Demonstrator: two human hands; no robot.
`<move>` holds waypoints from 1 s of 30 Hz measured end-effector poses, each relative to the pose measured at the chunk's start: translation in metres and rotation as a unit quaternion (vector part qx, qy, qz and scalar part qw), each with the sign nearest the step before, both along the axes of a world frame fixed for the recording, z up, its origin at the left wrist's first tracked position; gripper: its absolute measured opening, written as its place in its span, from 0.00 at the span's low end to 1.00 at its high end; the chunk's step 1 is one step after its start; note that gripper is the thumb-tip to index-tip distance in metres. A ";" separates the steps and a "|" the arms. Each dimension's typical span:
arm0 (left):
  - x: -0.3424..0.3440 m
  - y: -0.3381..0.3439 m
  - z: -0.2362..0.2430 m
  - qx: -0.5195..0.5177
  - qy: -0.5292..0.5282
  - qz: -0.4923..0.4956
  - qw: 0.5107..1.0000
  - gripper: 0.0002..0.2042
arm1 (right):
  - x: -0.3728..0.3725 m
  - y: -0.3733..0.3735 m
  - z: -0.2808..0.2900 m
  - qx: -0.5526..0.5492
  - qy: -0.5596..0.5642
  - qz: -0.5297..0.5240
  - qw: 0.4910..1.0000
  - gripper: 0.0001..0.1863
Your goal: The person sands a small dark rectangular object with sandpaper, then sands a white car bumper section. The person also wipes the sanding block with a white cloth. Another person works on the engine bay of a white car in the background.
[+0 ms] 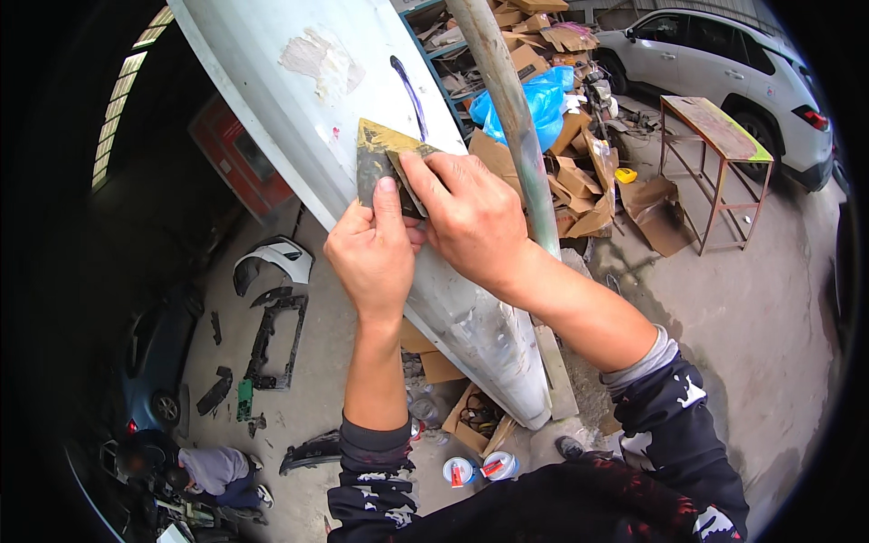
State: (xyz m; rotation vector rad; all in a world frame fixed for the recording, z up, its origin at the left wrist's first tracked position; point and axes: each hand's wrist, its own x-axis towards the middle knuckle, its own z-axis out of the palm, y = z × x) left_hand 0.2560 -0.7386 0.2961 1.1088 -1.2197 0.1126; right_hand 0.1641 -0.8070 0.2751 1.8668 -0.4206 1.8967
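Both of my hands are at a dark, flat spreader point(380, 152) smeared with yellowish paste, raised over a long pale panel point(344, 72) with a purple marker line on it. My left hand point(369, 262) grips the spreader's left side, thumb on its face. My right hand point(480, 222) has fingers closed on a second dark blade lying across the first, with the index finger near the paste; the blades' lower parts are hidden by my fingers.
A rusty post point(498, 81) stands beside the panel, near cardboard point(579, 181), a blue bag point(534, 104), a metal table point(715, 127) and a white car point(724, 63). Car parts point(272, 262) and paint cans point(457, 471) lie below. A person point(217, 475) crouches lower left beside a dark car.
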 end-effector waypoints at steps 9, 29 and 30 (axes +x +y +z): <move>0.001 -0.007 -0.003 -0.087 -0.086 0.040 0.992 0.20 | 0.003 0.005 0.010 0.010 -0.020 -0.016 1.000 0.19; 0.000 -0.013 -0.006 -0.090 -0.066 -0.019 0.994 0.20 | -0.003 0.004 0.022 -0.009 -0.008 0.010 1.000 0.17; 0.000 -0.013 -0.006 -0.097 -0.070 0.004 0.993 0.20 | -0.003 0.001 0.023 0.031 -0.012 0.010 0.999 0.17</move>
